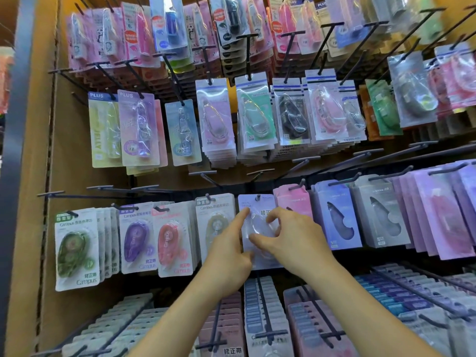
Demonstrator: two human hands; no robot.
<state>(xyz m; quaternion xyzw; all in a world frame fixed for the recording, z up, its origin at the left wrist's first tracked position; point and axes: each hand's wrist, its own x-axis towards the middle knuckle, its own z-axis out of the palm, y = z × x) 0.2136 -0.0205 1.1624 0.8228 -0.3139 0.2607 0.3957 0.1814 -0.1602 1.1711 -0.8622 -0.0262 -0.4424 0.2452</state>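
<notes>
- My left hand (pixel 229 253) holds the left edge of the lavender correction-tape pack (pixel 253 261). The forefinger lies straight up that edge and the thumb presses on the front, low down. My other fingers are hidden behind the card.
- My right hand (pixel 291 240) is on the clear blister in the middle of the same pack. The thumb sits under the bulge and the curled forefinger over its top, pinching it between them.
- The pack hangs upright in the lower row, its top hole on a black peg (pixel 258 197).
- It sits between the beige Campus pack (pixel 215 220) on its left and the pink pack (pixel 292 198) on its right, just beside both.
- My wrists nearly touch below the pack, and both forearms come up from the bottom of the view.
- Below my hands, more packs (pixel 260 300) hang in long rows on pegs.
</notes>
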